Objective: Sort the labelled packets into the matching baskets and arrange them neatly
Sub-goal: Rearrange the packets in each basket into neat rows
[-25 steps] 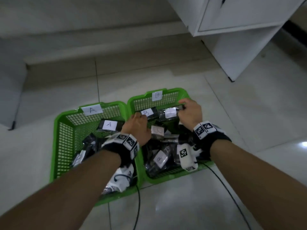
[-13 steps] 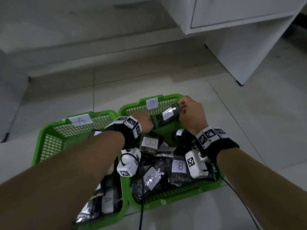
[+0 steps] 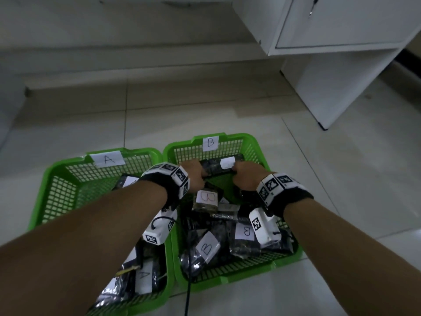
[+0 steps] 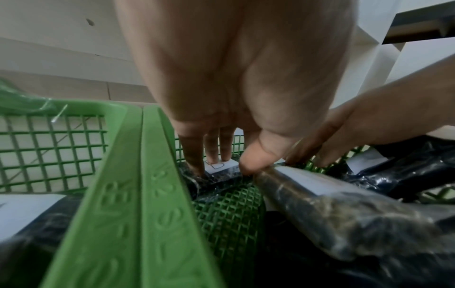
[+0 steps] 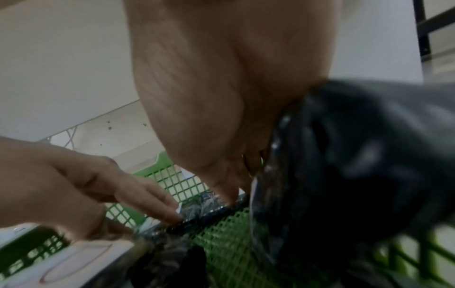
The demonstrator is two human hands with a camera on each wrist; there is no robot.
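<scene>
Two green baskets stand side by side on the floor, basket A (image 3: 68, 163) on the left and basket B (image 3: 241, 136) on the right. Each has a paper letter tag on its far wall. Both hands reach into the far end of basket B. My left hand (image 3: 193, 176) and right hand (image 3: 248, 179) pinch the two ends of a dark packet (image 3: 218, 167) with a white label, lying level by the far wall. In the left wrist view the fingers (image 4: 211, 154) press on that packet (image 4: 221, 171). Several B packets (image 3: 207, 247) lie heaped nearer me.
Basket A holds dark packets labelled A (image 3: 143, 277), partly hidden by my left forearm. A white cabinet (image 3: 341, 65) stands at the back right on the tiled floor. A black cable (image 3: 188, 293) runs out over the front of basket B.
The packet, tilted in my right hand before, now lies level at the far wall of basket B. My left hand has come across and taken its left end.
</scene>
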